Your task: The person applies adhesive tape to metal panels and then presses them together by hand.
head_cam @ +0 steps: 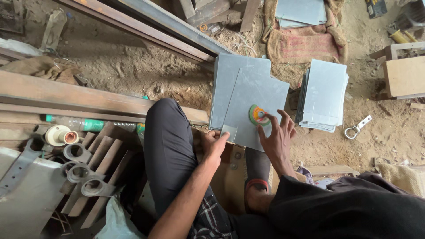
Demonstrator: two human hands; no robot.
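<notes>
Grey square sheet (254,104), frame centre | left hand (215,144) grip pinches small metal piece (229,132) | right hand (276,137) grip released, fingertips at green-orange disc (258,115)

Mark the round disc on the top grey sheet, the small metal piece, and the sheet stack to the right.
round disc (257,115), head view, its green and orange face.
small metal piece (229,132), head view, its flat middle.
sheet stack (324,94), head view, top sheet's centre.

Round label (258,115), green rim, orange/yellow centre, on small disc atop grey sheet, just at 11 o'clock of right hand (276,139), fingertips touching.

Plastic bottle (90,124) lying at 9 o'clock of frame, green label band, green cap.

Dark box w/ yellow patch (376,7) at 1 o'clock, top edge; partly cut off.

No screens, no signs.
</notes>
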